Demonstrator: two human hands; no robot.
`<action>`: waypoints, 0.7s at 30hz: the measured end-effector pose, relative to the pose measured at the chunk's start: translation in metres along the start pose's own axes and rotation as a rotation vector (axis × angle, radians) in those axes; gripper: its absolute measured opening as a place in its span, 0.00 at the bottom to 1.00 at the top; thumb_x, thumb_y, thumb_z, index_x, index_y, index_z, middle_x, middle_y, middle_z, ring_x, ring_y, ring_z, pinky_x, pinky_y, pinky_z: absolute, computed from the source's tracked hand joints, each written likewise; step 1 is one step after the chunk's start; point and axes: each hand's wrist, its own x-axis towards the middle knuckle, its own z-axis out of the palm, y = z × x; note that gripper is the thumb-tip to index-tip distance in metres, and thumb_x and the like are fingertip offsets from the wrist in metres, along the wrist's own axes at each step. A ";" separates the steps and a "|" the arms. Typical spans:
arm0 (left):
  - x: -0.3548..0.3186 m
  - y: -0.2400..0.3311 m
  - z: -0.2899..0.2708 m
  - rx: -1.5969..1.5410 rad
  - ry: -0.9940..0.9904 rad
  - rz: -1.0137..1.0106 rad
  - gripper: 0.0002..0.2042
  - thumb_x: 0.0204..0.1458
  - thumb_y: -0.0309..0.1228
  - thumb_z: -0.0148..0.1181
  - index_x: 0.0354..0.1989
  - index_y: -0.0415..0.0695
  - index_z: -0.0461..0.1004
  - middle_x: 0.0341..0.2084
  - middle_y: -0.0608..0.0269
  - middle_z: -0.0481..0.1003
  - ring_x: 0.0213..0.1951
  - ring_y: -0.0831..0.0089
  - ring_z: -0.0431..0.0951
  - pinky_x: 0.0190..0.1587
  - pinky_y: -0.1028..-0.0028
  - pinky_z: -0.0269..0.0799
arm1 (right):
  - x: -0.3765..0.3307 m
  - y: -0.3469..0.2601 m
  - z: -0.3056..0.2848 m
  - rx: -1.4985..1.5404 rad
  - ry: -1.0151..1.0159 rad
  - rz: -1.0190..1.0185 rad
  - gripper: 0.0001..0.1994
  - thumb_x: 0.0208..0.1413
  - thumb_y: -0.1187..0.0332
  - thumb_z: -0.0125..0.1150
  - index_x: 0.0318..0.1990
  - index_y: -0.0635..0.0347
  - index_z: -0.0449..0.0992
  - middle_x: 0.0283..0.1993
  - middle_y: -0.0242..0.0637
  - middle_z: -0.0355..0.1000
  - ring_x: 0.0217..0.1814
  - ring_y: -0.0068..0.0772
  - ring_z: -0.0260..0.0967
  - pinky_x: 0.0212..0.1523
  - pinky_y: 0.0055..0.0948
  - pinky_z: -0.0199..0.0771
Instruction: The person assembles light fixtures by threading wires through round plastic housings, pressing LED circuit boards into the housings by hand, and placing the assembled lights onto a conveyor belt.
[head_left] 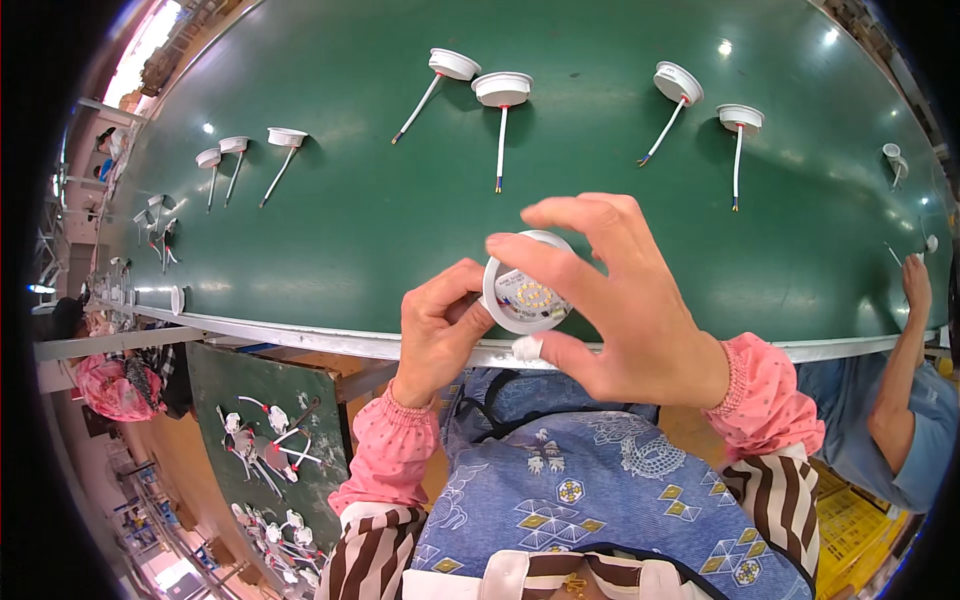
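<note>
A round white lamp housing (522,296) with a small board of yellow diodes inside is held up over the near edge of the green conveyor belt (350,220). My left hand (437,330) grips its left rim between thumb and fingers. My right hand (615,300) covers its right side, forefinger across the top rim and thumb under it, the other fingers spread. A small white piece (527,347) shows at my right thumb tip, just below the housing.
Several white lamp housings with trailing wires lie on the belt, such as a pair (502,90) at the back and another pair (738,118) to the right. A tray of lamp parts (270,440) stands at my lower left. Another person's arm (905,340) reaches in at the right.
</note>
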 end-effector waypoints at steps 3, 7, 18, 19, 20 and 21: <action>0.000 0.002 0.003 -0.026 -0.034 0.042 0.09 0.58 0.18 0.63 0.46 0.33 0.79 0.42 0.61 0.79 0.44 0.76 0.78 0.47 0.76 0.75 | -0.001 -0.003 0.002 -0.091 -0.087 -0.014 0.34 0.34 0.74 0.73 0.57 0.52 0.75 0.57 0.41 0.67 0.54 0.50 0.65 0.50 0.46 0.68; -0.003 0.003 0.002 -0.091 -0.016 0.019 0.10 0.58 0.18 0.63 0.48 0.33 0.78 0.45 0.60 0.79 0.46 0.75 0.79 0.50 0.75 0.76 | 0.000 0.000 0.009 -0.121 -0.163 -0.045 0.33 0.33 0.74 0.74 0.55 0.50 0.76 0.55 0.41 0.67 0.52 0.48 0.66 0.49 0.43 0.68; -0.004 0.004 -0.010 -0.172 -0.133 -0.068 0.11 0.60 0.21 0.60 0.49 0.34 0.79 0.42 0.59 0.80 0.45 0.74 0.79 0.50 0.73 0.75 | 0.004 0.000 0.012 -0.042 -0.133 -0.082 0.30 0.34 0.76 0.73 0.53 0.50 0.77 0.53 0.39 0.68 0.51 0.48 0.67 0.48 0.43 0.69; -0.003 0.004 -0.011 -0.171 -0.136 -0.070 0.11 0.60 0.21 0.60 0.49 0.34 0.79 0.42 0.59 0.80 0.45 0.74 0.79 0.50 0.73 0.75 | 0.004 0.000 0.012 -0.050 -0.141 -0.083 0.30 0.34 0.75 0.73 0.52 0.50 0.77 0.53 0.39 0.68 0.50 0.47 0.68 0.49 0.43 0.69; -0.001 0.005 -0.012 -0.197 -0.163 -0.076 0.11 0.59 0.21 0.60 0.49 0.34 0.79 0.43 0.58 0.80 0.46 0.72 0.80 0.51 0.72 0.75 | 0.004 0.000 0.013 -0.058 -0.150 -0.084 0.30 0.34 0.75 0.73 0.52 0.50 0.77 0.53 0.38 0.68 0.50 0.47 0.68 0.49 0.42 0.69; -0.001 0.005 -0.013 -0.225 -0.187 -0.082 0.11 0.59 0.22 0.60 0.49 0.33 0.79 0.44 0.57 0.80 0.46 0.71 0.80 0.52 0.71 0.75 | 0.003 0.001 0.013 -0.058 -0.151 -0.082 0.30 0.34 0.75 0.73 0.52 0.50 0.77 0.53 0.38 0.68 0.50 0.47 0.68 0.49 0.42 0.69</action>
